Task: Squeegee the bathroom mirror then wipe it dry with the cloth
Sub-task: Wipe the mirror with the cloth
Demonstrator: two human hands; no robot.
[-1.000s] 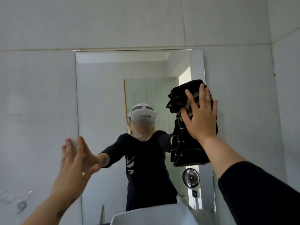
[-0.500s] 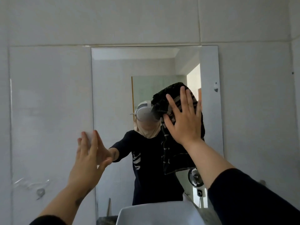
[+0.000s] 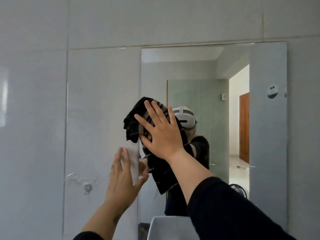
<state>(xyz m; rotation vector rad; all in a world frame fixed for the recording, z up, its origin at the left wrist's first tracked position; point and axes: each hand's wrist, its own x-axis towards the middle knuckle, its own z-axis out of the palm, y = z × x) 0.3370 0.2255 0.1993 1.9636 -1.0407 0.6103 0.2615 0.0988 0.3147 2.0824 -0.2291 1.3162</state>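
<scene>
The head camera looked at a bathroom mirror (image 3: 199, 70) set flat on a pale tiled wall (image 3: 103, 23). The right hand (image 3: 160, 134) was flat with its fingers spread wide, and it pressed a black cloth (image 3: 136, 116) with thin pale stripes against the glass near the mirror's left edge. Part of the cloth bunched above the fingers, and the rest hung down below the wrist (a long dark flap). The left hand (image 3: 123, 177) was lower and to the left. Its fingers were straight and close together, and it lay flat by the mirror's left edge, touching the wall. It held nothing. A white sink (image 3: 166, 226) showed at the bottom. A small fan (image 3: 239, 190) could be seen in the mirror, low on the right.
</scene>
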